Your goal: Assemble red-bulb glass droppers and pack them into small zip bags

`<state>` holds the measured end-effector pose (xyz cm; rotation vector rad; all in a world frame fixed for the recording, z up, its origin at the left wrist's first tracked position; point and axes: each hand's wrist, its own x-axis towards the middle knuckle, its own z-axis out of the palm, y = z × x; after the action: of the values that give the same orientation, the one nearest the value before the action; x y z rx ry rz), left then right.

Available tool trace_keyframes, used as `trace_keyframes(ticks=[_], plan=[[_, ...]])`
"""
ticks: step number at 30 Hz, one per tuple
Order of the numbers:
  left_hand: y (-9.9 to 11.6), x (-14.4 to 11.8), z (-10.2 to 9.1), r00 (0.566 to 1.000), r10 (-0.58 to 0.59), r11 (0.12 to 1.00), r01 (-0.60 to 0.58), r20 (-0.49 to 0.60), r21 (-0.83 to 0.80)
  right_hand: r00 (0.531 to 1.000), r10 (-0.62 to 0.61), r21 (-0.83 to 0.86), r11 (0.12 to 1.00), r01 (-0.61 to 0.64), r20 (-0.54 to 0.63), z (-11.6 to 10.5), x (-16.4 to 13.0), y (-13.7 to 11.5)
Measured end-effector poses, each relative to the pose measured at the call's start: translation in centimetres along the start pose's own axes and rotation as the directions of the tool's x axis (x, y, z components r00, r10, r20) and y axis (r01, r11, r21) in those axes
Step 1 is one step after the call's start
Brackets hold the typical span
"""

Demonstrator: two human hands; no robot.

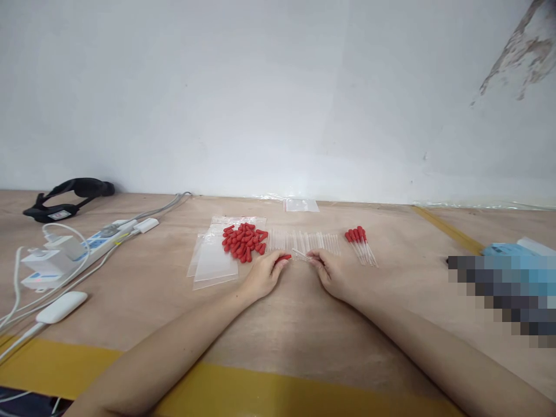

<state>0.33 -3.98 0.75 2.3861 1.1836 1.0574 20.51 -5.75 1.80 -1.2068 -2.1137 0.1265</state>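
Observation:
My left hand is closed around a red rubber dropper bulb, its tip pointing right. Facing it, my right hand pinches a thin clear dropper tube; a small gap lies between tube and bulb. Behind my hands, a row of clear tubes lies side by side on the table. A heap of red bulbs rests to the left, partly on clear plastic bags. Several droppers with red bulbs fitted on their tubes lie together on the right.
A power strip with white plugs and cables runs along the left, near a white adapter and a black strap-like device. A small plastic bag lies by the wall. Blue packaging and a blurred-out object sit at right.

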Motion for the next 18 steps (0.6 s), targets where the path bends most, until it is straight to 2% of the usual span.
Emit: trace_keyframes(ticks=[5,11,18], plan=[[0.1,0.0,-0.1,0.999,-0.031,0.999,0.031,0.007,-0.038,0.997,-0.078,0.068,0.995,0.077,0.011,0.7,-0.2,0.5],[-0.2,0.1,0.1,0.998,-0.061,0.992,0.061,0.009,-0.110,0.996,-0.084,0.083,0.993,0.087,-0.030,1.3,-0.3,0.8],[-0.2,0.1,0.2,0.997,-0.078,0.984,0.076,-0.004,-0.162,0.995,-0.090,0.107,0.991,0.086,0.034,0.8,-0.3,0.2]])
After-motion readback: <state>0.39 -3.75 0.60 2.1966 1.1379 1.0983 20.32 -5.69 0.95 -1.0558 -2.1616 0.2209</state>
